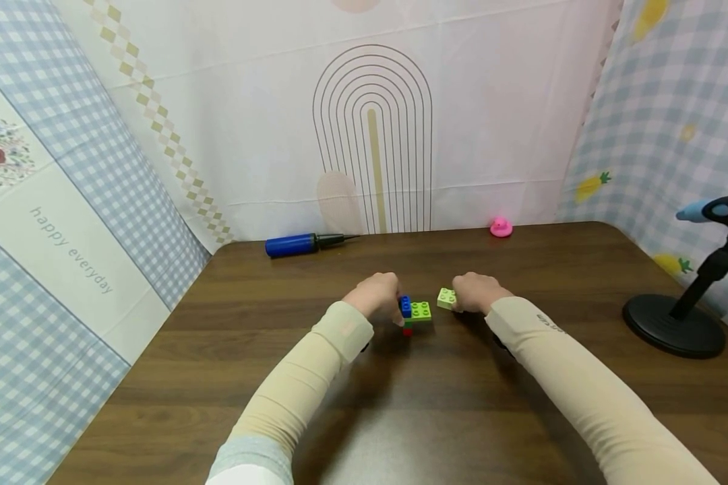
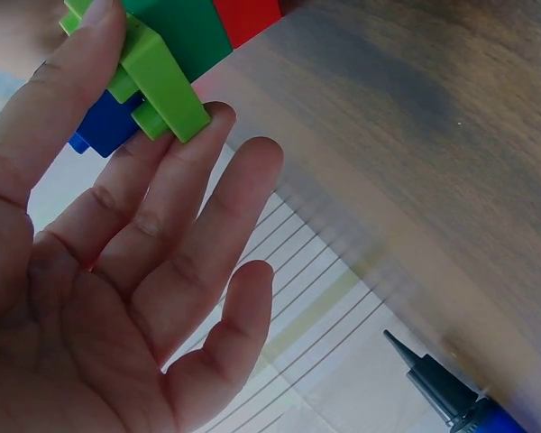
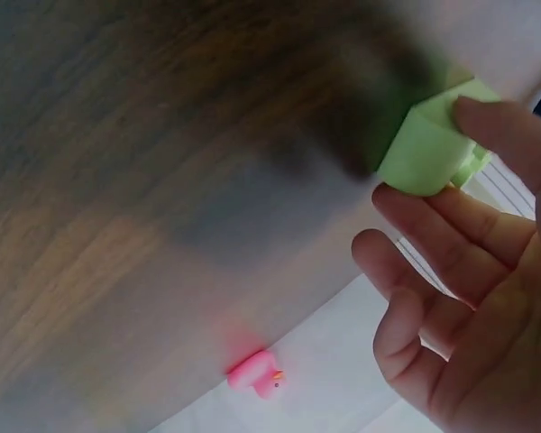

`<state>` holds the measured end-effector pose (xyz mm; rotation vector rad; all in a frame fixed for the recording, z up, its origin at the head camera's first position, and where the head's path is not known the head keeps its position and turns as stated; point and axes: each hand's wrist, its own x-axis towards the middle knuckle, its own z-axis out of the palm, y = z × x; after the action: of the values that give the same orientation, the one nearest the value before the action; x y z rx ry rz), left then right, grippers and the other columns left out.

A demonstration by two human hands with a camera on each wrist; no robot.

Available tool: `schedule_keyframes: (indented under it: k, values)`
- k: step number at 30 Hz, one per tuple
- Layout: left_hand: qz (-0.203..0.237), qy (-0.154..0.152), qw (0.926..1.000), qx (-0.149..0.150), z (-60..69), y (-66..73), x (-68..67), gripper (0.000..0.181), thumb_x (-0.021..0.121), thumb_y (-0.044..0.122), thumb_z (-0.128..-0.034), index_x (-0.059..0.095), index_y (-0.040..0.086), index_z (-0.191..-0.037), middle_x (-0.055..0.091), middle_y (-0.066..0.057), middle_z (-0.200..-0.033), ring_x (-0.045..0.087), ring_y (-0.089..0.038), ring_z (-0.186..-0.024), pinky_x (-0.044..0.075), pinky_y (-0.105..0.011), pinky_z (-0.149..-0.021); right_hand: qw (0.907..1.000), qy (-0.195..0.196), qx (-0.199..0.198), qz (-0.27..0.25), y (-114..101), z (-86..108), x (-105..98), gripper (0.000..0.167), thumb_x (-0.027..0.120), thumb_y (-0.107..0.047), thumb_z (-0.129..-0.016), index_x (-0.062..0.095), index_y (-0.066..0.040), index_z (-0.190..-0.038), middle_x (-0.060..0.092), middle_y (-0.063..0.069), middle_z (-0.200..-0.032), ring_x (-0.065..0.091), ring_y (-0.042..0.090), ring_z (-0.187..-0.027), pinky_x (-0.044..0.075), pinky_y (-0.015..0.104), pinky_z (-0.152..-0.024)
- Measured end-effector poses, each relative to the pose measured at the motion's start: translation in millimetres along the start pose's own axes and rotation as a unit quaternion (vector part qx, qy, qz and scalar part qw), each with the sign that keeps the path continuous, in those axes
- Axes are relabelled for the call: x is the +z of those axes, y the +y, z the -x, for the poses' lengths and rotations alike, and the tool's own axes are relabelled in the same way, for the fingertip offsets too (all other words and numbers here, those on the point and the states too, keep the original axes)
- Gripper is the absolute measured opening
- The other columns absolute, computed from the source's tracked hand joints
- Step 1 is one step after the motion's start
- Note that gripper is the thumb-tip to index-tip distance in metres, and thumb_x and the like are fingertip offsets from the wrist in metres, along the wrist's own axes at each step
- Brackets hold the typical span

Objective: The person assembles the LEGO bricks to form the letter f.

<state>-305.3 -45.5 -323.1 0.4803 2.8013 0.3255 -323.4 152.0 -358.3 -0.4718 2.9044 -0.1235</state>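
My left hand (image 1: 377,298) pinches a small assembly of bricks between thumb and fingers. In it a blue brick (image 1: 405,306) sits beside a lime green brick (image 1: 421,311), with a red brick (image 1: 407,331) lower down; the left wrist view also shows a dark green brick (image 2: 185,36). To the right, my right hand (image 1: 476,294) pinches a pale green brick (image 1: 445,298), whose rounded side (image 3: 426,152) shows in the right wrist view. A gap separates the pale green brick from the assembly.
A blue pump with a black nozzle (image 1: 291,245) lies at the table's back left. Near the back edge sits a pink rubber duck (image 1: 501,227). At the right stands a black round-based stand (image 1: 673,326) holding something light blue. Patterned cloth hangs behind the wooden table (image 1: 230,377).
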Motion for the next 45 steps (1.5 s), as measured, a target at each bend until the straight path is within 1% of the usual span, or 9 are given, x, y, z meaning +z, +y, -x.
schedule_keyframes:
  k: [3, 7, 10, 13, 15, 26, 33, 38, 45]
  values:
    - [-0.001, -0.001, 1.0, -0.002, -0.5, 0.0, 0.2, 0.023, 0.081, 0.021, -0.0592, 0.062, 0.013, -0.07, 0.059, 0.004, -0.069, 0.05, -0.013, -0.064, 0.041, -0.03, -0.057, 1.0, 0.004, -0.004, -0.005, 0, 0.9, -2, 0.02, 0.067, -0.022, -0.072, 0.053, -0.01, -0.067, 0.051, 0.004, -0.069, 0.047, 0.019, -0.064, 0.039, 0.04, -0.054]
    - [-0.005, -0.002, 1.0, 0.001, -1.4, 0.1, 0.3, 0.023, 0.081, 0.022, -0.0591, 0.062, 0.014, -0.07, 0.058, 0.005, -0.069, 0.05, -0.013, -0.065, 0.041, -0.03, -0.057, 0.9998, 0.009, -0.009, -0.014, 1, 2.6, -6, 0.019, 0.068, -0.023, -0.07, 0.055, -0.01, -0.07, 0.051, 0.003, -0.068, 0.047, 0.019, -0.065, 0.039, 0.039, -0.054]
    - [-0.008, -0.003, 1.0, 0.001, -1.5, -0.1, 0.2, 0.023, 0.081, 0.022, -0.0592, 0.062, 0.014, -0.07, 0.058, 0.005, -0.069, 0.05, -0.012, -0.065, 0.041, -0.03, -0.058, 0.9996, 0.015, -0.013, -0.019, 1, 3.9, -10, 0.022, 0.068, -0.024, -0.07, 0.059, -0.007, -0.08, 0.053, 0.004, -0.073, 0.047, 0.019, -0.068, 0.039, 0.039, -0.055]
    - [-0.009, -0.003, 1.0, 0.0, -1.1, -0.5, 0.0, 0.023, 0.081, 0.023, -0.0592, 0.062, 0.014, -0.07, 0.059, 0.005, -0.069, 0.051, -0.013, -0.065, 0.041, -0.03, -0.058, 0.9995, 0.018, -0.013, -0.023, -1, 4.7, -14, 0.032, 0.067, -0.026, -0.069, 0.06, -0.005, -0.092, 0.055, 0.005, -0.081, 0.048, 0.019, -0.071, 0.039, 0.04, -0.056]
    - [-0.007, -0.004, 1.0, 0.0, -0.9, -0.5, -0.1, 0.024, 0.081, 0.023, -0.0592, 0.062, 0.014, -0.07, 0.059, 0.004, -0.069, 0.051, -0.013, -0.065, 0.041, -0.03, -0.058, 0.9994, 0.017, -0.015, -0.028, -2, 4.8, -15, 0.037, 0.067, -0.027, -0.07, 0.059, -0.003, -0.097, 0.056, 0.005, -0.084, 0.048, 0.019, -0.072, 0.04, 0.039, -0.056]
    - [-0.004, -0.005, 1.0, -0.004, -0.9, -0.2, 0.1, 0.022, 0.08, 0.022, -0.0601, 0.062, 0.014, -0.07, 0.059, 0.004, -0.069, 0.052, -0.013, -0.065, 0.041, -0.03, -0.058, 0.9975, 0.026, -0.045, -0.047, -9, 6.1, -18, 0.034, 0.065, -0.028, -0.067, 0.059, -0.005, -0.091, 0.054, 0.003, -0.077, 0.046, 0.018, -0.066, 0.038, 0.034, -0.054]
    - [-0.013, -0.006, 0.9999, -0.01, -1.7, 0.9, 0.2, 0.023, 0.081, 0.023, -0.0592, 0.062, 0.014, -0.07, 0.058, 0.004, -0.068, 0.052, -0.013, -0.064, 0.041, -0.03, -0.057, 0.9952, 0.05, -0.059, -0.059, -12, 5.8, -22, 0.027, 0.064, -0.029, -0.066, 0.057, -0.008, -0.081, 0.051, 0.002, -0.07, 0.045, 0.016, -0.062, 0.036, 0.031, -0.05]
    - [-0.021, -0.01, 0.9996, -0.013, -2.2, 1.6, -0.7, 0.024, 0.081, 0.024, -0.0593, 0.062, 0.014, -0.07, 0.058, 0.003, -0.069, 0.051, -0.012, -0.064, 0.042, -0.03, -0.056, 0.9937, 0.06, -0.071, -0.062, -15, 6.1, -25, 0.025, 0.064, -0.029, -0.066, 0.057, -0.01, -0.08, 0.051, 0.001, -0.068, 0.044, 0.015, -0.06, 0.036, 0.03, -0.05]
    - [-0.025, -0.007, 0.9996, -0.011, -2.5, 1.7, -0.9, 0.025, 0.081, 0.025, -0.0582, 0.062, 0.014, -0.069, 0.058, 0.003, -0.069, 0.05, -0.012, -0.064, 0.042, -0.031, -0.056, 0.9916, 0.071, -0.084, -0.067, -23, 9.2, -28, 0.024, 0.064, -0.029, -0.065, 0.056, -0.011, -0.079, 0.05, 0.0, -0.066, 0.044, 0.015, -0.058, 0.036, 0.029, -0.049]
